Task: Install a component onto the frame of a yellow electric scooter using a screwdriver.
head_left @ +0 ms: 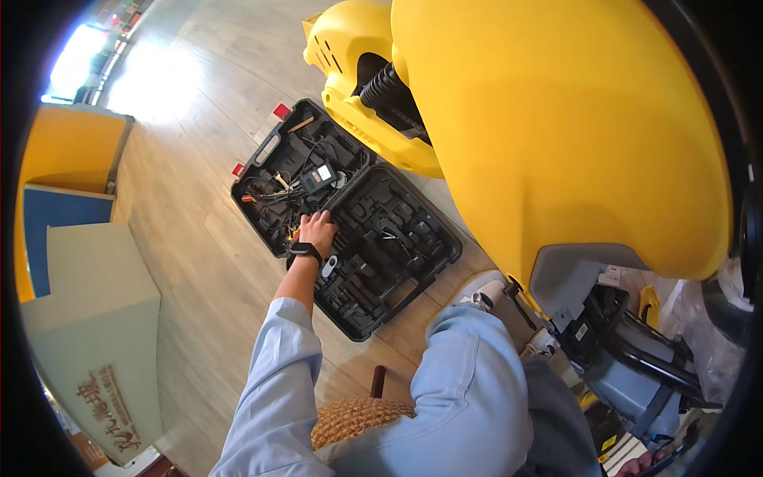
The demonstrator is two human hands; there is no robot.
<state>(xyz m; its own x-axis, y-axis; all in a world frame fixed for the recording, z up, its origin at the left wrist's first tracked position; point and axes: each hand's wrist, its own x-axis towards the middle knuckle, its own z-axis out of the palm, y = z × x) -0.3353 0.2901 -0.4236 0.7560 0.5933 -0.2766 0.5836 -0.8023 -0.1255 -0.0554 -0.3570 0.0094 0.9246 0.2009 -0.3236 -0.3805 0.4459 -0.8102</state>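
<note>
Our left hand [319,230] reaches into the open black case [421,202] on the floor [207,278]; its fingertips are hidden, so we cannot tell whether they grip. Cables [296,191] and a small box [316,181] fill its far half.

An open tool case [420,208] and yellow machine [556,143] suggest a workshop.

You have a floor [207,246] of pale wood-look planks under you, glaring bright far ahead on your left. On it a black case [424,211] lies open, askew to you; your shoe [493,288] rests near it.
</note>
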